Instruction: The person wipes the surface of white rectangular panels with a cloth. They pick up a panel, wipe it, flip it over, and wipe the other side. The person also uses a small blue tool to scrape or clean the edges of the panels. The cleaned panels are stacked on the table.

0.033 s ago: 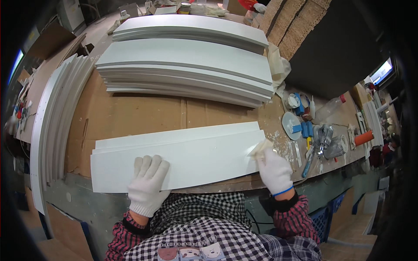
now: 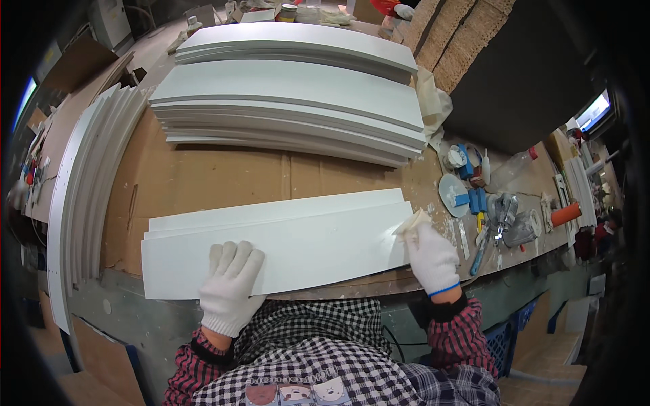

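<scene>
A long white panel (image 2: 318, 243) lies at the table's near edge, on top of a similar white board (image 2: 284, 209) that shows along its far side. My left hand (image 2: 231, 287), in a white knit glove, rests flat on the near left part of the top panel, fingers stretched out. At the panel's right end, my gloved right hand (image 2: 432, 260) pinches a cream cloth (image 2: 414, 222) against the edge. The glove hides part of the cloth.
Stacks of white boards (image 2: 284, 84) stand on cardboard (image 2: 223, 172) beyond the panel, and more boards (image 2: 84, 183) lean at the left. Blue blocks (image 2: 477, 200), a round lid (image 2: 452, 195), a clear bottle (image 2: 512, 169) and an orange roll (image 2: 566, 214) lie at the right.
My right hand has shifted slightly to the right with the cloth, at the panel's end. The left hand and the panels stay where they were.
</scene>
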The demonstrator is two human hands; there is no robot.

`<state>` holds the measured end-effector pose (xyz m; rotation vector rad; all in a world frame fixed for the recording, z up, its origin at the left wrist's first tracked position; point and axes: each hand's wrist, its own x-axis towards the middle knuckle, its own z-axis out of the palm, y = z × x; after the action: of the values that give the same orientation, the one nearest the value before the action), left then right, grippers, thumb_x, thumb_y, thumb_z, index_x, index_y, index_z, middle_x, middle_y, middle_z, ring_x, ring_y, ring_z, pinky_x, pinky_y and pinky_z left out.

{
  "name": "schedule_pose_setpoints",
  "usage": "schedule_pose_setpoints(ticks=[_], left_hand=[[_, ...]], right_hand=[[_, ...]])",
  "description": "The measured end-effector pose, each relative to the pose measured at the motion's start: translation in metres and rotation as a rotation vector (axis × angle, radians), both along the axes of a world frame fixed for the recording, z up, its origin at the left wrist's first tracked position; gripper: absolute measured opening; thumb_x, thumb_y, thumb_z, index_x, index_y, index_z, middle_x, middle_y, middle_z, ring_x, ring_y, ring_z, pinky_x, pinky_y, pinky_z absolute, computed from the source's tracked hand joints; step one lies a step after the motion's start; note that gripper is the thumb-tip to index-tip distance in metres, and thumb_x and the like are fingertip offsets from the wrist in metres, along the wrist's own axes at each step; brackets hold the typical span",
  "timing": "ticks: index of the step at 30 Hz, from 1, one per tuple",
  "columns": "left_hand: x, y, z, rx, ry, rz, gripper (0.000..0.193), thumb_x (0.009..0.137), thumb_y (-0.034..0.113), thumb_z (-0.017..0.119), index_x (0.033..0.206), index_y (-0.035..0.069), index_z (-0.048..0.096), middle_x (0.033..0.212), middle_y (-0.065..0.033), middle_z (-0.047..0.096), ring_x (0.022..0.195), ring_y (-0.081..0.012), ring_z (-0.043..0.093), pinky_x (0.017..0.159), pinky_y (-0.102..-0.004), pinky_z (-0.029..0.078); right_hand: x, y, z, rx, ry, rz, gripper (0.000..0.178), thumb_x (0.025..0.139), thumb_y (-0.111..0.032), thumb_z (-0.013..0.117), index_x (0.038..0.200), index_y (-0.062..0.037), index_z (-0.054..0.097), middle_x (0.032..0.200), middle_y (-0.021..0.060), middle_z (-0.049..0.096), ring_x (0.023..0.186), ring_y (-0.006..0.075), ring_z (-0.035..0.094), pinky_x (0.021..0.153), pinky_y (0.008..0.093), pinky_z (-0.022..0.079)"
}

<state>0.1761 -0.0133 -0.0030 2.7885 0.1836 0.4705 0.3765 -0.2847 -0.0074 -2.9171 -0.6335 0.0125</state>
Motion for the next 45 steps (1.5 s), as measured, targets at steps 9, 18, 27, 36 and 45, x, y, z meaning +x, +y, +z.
schedule_pose_setpoints(ticks=[9,18,27,36,45], left_hand=[[0.0,-0.002,-0.001,-0.026,-0.05,0.036,0.047,0.053,0.008,0.073,0.097,0.003,0.056,0.102,-0.0113,0.054,0.094,-0.0331,0.049,0.085,-0.0416,0.042],[-0.001,-0.001,-0.002,-0.017,-0.031,0.029,0.048,0.053,0.008,0.073,0.097,0.004,0.056,0.104,-0.0108,0.054,0.096,-0.0329,0.049,0.085,-0.0419,0.042],[0.0,0.0,-0.002,-0.018,-0.046,0.025,0.049,0.052,0.008,0.073,0.098,0.004,0.056,0.103,-0.0105,0.054,0.096,-0.0323,0.049,0.085,-0.0419,0.042],[0.0,-0.001,-0.003,-0.034,-0.085,0.042,0.048,0.051,0.004,0.071,0.096,0.004,0.056,0.101,-0.0103,0.053,0.094,-0.0319,0.049,0.084,-0.0412,0.041],[0.0,-0.001,-0.005,-0.039,-0.102,0.019,0.046,0.052,0.006,0.072,0.095,0.004,0.055,0.1,-0.0105,0.053,0.092,-0.032,0.048,0.083,-0.0411,0.041]], right_hand=[[0.011,0.012,-0.002,-0.077,-0.042,0.094,0.024,0.09,-0.03,0.054,0.09,-0.0061,0.055,0.075,0.0194,0.064,0.068,0.0386,0.064,0.061,0.0487,0.05],[0.013,0.016,-0.007,-0.093,-0.077,0.07,0.024,0.09,-0.03,0.054,0.092,-0.0056,0.054,0.073,0.0189,0.064,0.07,0.0387,0.065,0.062,0.0499,0.05],[0.008,0.014,-0.005,-0.135,-0.101,0.074,0.025,0.09,-0.032,0.055,0.092,-0.0067,0.056,0.074,0.0185,0.064,0.069,0.0377,0.065,0.059,0.0478,0.05],[0.022,0.023,-0.001,-0.139,-0.027,0.111,0.023,0.09,-0.029,0.054,0.095,-0.0074,0.057,0.076,0.0201,0.065,0.072,0.0393,0.065,0.062,0.0489,0.05],[0.008,0.021,-0.002,-0.086,-0.085,0.078,0.026,0.093,-0.031,0.053,0.091,-0.0059,0.057,0.075,0.02,0.064,0.07,0.0392,0.065,0.061,0.0492,0.05]])
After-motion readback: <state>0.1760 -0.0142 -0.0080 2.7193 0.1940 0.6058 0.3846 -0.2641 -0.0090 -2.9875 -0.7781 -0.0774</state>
